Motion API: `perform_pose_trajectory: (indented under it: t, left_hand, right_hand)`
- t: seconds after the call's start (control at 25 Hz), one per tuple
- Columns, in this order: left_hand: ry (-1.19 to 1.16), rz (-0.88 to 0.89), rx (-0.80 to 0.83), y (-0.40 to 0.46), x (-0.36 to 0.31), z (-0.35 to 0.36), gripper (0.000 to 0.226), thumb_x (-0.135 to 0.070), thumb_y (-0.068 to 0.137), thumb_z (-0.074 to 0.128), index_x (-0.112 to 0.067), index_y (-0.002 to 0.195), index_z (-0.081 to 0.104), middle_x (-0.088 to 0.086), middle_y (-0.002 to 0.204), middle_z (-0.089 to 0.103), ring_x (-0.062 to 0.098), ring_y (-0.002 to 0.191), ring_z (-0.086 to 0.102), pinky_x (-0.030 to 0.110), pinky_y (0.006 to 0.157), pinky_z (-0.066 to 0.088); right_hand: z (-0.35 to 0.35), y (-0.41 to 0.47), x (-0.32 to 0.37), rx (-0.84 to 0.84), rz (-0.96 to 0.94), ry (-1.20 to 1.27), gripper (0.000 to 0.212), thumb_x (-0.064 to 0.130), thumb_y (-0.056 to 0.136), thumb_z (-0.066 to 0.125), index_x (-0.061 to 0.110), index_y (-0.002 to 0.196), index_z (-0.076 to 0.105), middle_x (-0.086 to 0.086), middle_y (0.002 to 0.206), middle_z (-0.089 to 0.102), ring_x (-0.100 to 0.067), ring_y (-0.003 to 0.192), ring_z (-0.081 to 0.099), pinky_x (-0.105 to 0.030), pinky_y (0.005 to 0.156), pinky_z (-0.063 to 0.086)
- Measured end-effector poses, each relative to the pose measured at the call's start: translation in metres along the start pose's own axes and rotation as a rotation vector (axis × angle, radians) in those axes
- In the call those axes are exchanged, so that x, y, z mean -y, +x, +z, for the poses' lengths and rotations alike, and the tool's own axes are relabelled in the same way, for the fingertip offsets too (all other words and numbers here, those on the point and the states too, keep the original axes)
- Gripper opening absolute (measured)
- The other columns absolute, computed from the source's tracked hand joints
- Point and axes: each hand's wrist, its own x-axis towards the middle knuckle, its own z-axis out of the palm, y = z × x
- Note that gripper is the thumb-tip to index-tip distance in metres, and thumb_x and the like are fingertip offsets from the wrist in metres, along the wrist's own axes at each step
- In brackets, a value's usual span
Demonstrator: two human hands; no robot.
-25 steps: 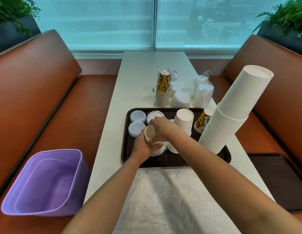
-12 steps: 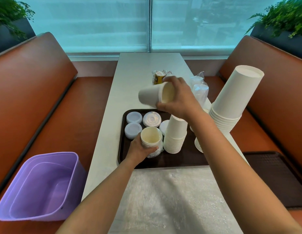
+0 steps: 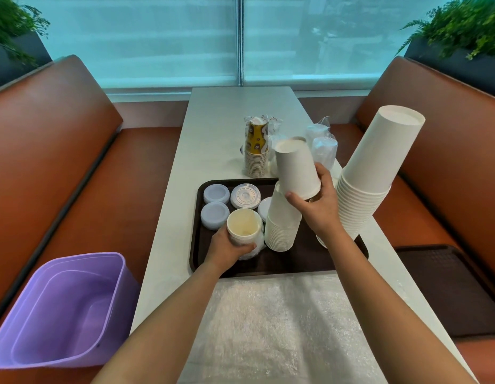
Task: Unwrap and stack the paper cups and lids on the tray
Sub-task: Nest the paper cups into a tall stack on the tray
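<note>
R hand (image 3: 317, 210) grips a white cup (image 3: 296, 167) upside down, just above the short cup stack (image 3: 282, 225) on the tray (image 3: 290, 261); L hand (image 3: 227, 246) holds a wrapped cup bundle (image 3: 245, 231), mouth up, at tray's front-left w/ lids (image 3: 216, 202) beside it

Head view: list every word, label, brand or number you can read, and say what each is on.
No text can be read with certainty.
Wrapped stack of yellow printed cups: print on the cups and on the wrapper, too small and blurred to read.
Embossed lid on the tray: raised marks, illegible.
White cups: plain.
</note>
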Motion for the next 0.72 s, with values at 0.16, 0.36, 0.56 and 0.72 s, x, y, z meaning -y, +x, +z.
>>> perform_pose_trajectory:
  t: [0.16,0.36,0.56,0.72]
  left_hand:
    - [-0.009,-0.008,0.008,0.001,0.005,0.002,0.075,-0.01,0.061,0.087,-0.012,0.127,0.051,-0.004,0.115,0.057,0.01,0.108,0.051,0.021,0.088,0.038]
    - [-0.002,-0.013,0.009,0.002,0.006,0.004,0.074,-0.009,0.061,0.087,-0.011,0.126,0.051,-0.005,0.112,0.057,0.009,0.106,0.051,0.02,0.088,0.038]
    - [0.025,-0.048,0.011,0.001,0.007,0.006,0.072,-0.011,0.063,0.086,-0.01,0.126,0.051,-0.002,0.116,0.057,0.009,0.106,0.05,0.021,0.088,0.038]
    - [0.033,-0.07,-0.039,0.0,0.01,0.007,0.072,-0.011,0.06,0.087,-0.009,0.123,0.054,0.004,0.119,0.059,0.012,0.106,0.052,0.024,0.09,0.04]
  right_hand:
    - [0.004,-0.01,-0.014,-0.007,0.125,0.017,0.066,0.003,0.067,0.083,0.007,0.123,0.048,-0.002,0.111,0.058,-0.018,0.105,0.057,-0.016,0.076,0.049]
    - [0.009,-0.004,-0.03,0.127,0.19,-0.156,0.069,0.012,0.066,0.084,0.017,0.124,0.046,-0.001,0.115,0.056,-0.017,0.103,0.054,-0.027,0.079,0.049]
    - [0.016,-0.014,-0.054,0.113,0.25,-0.2,0.081,0.02,0.062,0.082,0.017,0.132,0.042,-0.001,0.121,0.051,-0.02,0.11,0.051,-0.04,0.09,0.047]
    - [0.012,-0.005,-0.06,0.099,0.245,-0.19,0.082,0.018,0.067,0.081,0.019,0.136,0.038,-0.003,0.128,0.05,-0.022,0.115,0.05,-0.044,0.095,0.046]
